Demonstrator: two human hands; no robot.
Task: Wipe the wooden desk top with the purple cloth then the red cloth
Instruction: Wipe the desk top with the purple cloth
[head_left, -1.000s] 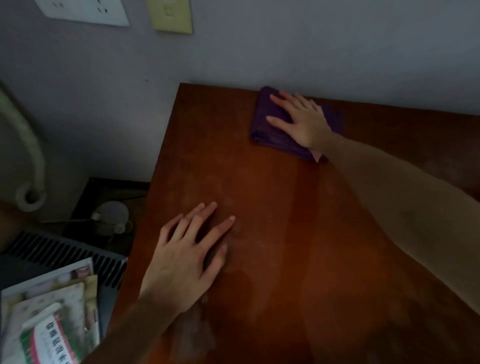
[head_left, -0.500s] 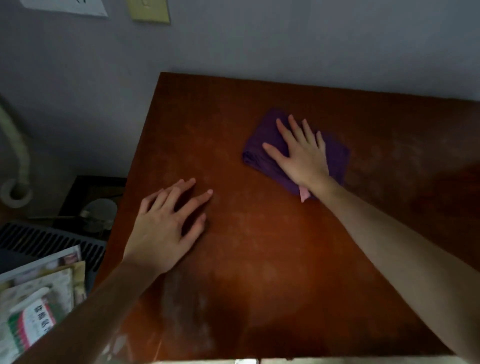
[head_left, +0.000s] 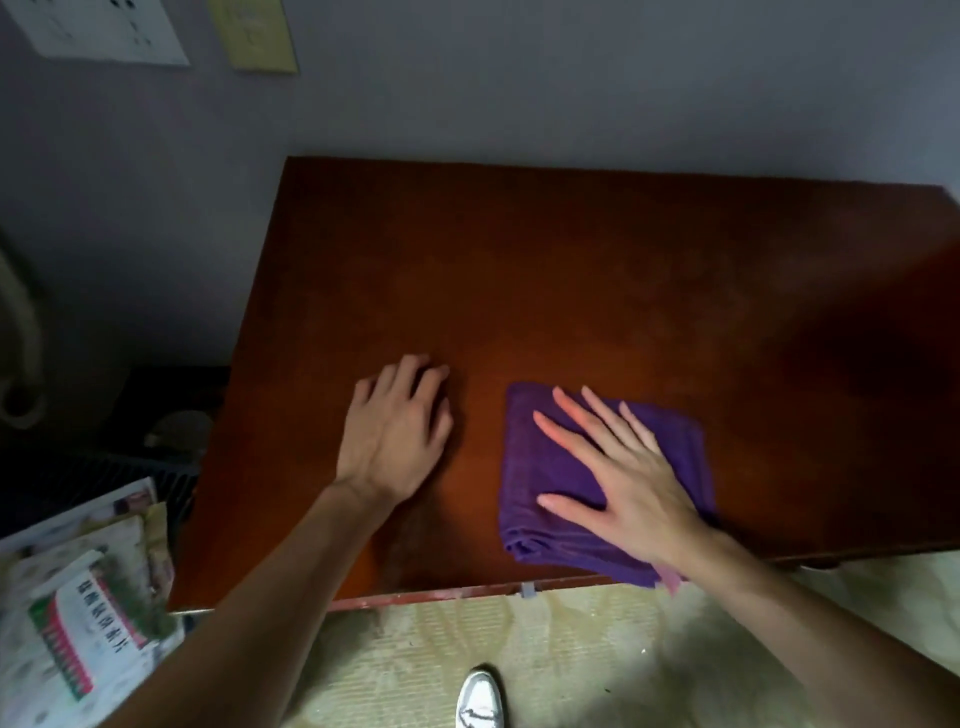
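Note:
The wooden desk top (head_left: 571, 270) is reddish brown and stands against a grey wall. A folded purple cloth (head_left: 524, 467) lies near the desk's front edge, right of centre. My right hand (head_left: 618, 478) presses flat on the cloth, fingers spread and pointing to the far left. A small pink tag (head_left: 670, 579) shows under the wrist. My left hand (head_left: 397, 436) rests palm down on the bare wood, just left of the cloth and apart from it. The red cloth is not in view.
A stack of papers and printed packets (head_left: 83, 613) lies left of the desk, low down. A dark box with a round object (head_left: 176, 431) sits beside the desk's left edge. Patterned floor (head_left: 571, 660) and a white shoe (head_left: 480, 699) show below the front edge.
My right hand has dragged the purple cloth from the far edge by the wall toward the front edge. My left hand stayed flat on the wood. The view has tilted down, showing the floor.

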